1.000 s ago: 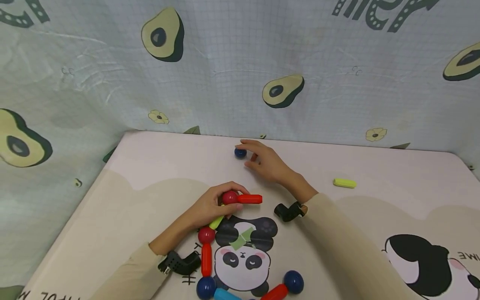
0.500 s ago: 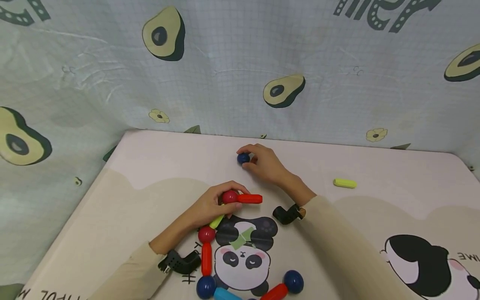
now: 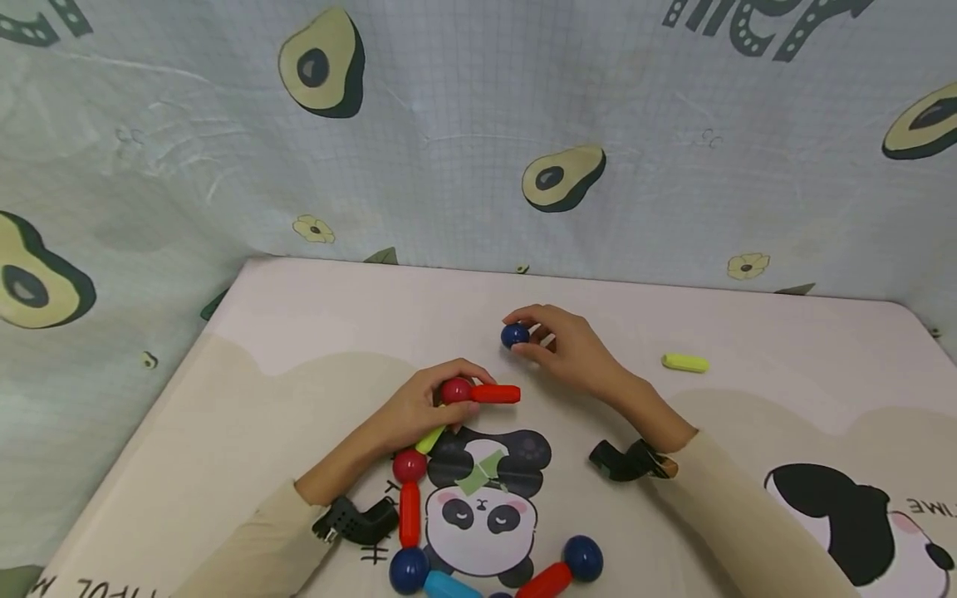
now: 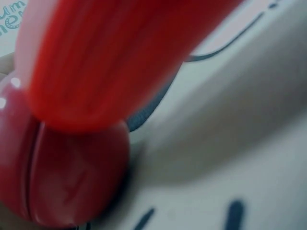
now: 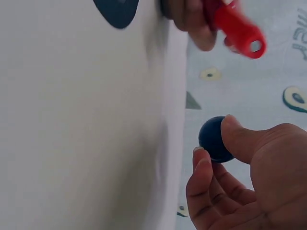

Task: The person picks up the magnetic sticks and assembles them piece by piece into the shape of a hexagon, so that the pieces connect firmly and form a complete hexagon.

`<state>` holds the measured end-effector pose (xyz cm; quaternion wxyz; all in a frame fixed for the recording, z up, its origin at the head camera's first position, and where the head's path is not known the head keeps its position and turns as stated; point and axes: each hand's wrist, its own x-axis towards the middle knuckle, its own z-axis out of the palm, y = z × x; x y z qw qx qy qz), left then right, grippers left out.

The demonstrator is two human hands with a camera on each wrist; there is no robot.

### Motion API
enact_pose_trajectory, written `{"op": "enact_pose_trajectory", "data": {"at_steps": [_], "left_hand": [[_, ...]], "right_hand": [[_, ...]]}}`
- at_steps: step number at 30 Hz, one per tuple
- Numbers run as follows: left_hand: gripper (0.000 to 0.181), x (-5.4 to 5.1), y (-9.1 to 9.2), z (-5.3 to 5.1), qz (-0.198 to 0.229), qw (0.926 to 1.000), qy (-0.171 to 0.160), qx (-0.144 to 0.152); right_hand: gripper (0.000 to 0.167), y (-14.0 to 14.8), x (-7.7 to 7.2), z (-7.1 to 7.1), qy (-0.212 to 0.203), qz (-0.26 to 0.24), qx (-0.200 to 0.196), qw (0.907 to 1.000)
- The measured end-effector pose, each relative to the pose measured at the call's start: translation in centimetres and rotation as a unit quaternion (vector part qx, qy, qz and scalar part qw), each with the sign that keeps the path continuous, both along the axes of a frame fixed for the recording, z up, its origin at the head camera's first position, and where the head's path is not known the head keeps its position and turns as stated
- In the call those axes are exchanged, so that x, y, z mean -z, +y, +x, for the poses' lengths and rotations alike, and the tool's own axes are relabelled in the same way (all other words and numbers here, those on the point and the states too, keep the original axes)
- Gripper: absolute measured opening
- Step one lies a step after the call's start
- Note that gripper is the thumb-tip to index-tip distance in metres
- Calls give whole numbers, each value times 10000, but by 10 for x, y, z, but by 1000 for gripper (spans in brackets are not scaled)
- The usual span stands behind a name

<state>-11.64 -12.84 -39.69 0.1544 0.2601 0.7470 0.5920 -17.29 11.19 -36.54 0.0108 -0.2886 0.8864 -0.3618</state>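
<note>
Between thumb and fingers, my right hand (image 3: 564,345) pinches a dark blue ball (image 3: 514,335); the right wrist view shows the same blue ball (image 5: 214,139) at the fingertips. My left hand (image 3: 422,407) grips a red ball (image 3: 457,389) near the top of a chain of balls and rods. A red rod (image 3: 497,394) sticks out rightward from that ball, its free end toward the right hand. Below the left hand, a yellow-green rod (image 3: 430,440), another red ball (image 3: 409,466) and an upright red rod (image 3: 409,515) follow. In the left wrist view a red rod (image 4: 105,62) fills much of the picture.
The chain continues through a blue ball (image 3: 409,571), a light blue rod (image 3: 451,586), a lower red rod (image 3: 544,580) and another blue ball (image 3: 582,558). A loose yellow-green rod (image 3: 684,363) lies at the right of the table (image 3: 321,307). A patterned cloth (image 3: 449,100) hangs behind.
My right hand has closed its fingers on the blue ball at the back of the table and carried it toward the right and nearer. The left hand has stayed in place.
</note>
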Motion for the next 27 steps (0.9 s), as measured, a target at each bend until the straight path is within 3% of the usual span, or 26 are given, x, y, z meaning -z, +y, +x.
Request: {"op": "enact_pose_trajectory", "data": {"at_steps": [7, 13, 27], "left_hand": [[30, 0, 0, 1, 90, 9999, -84, 2], [29, 1, -1, 0, 156, 9998, -68, 34], [30, 1, -2, 1, 72, 10000, -18, 20]], "right_hand": [[38, 26, -10, 30, -180, -319, -46, 9993], [38, 37, -8, 49, -101, -274, -155, 9995], [38, 38, -3, 66, 159, -400, -562, 9975]]}}
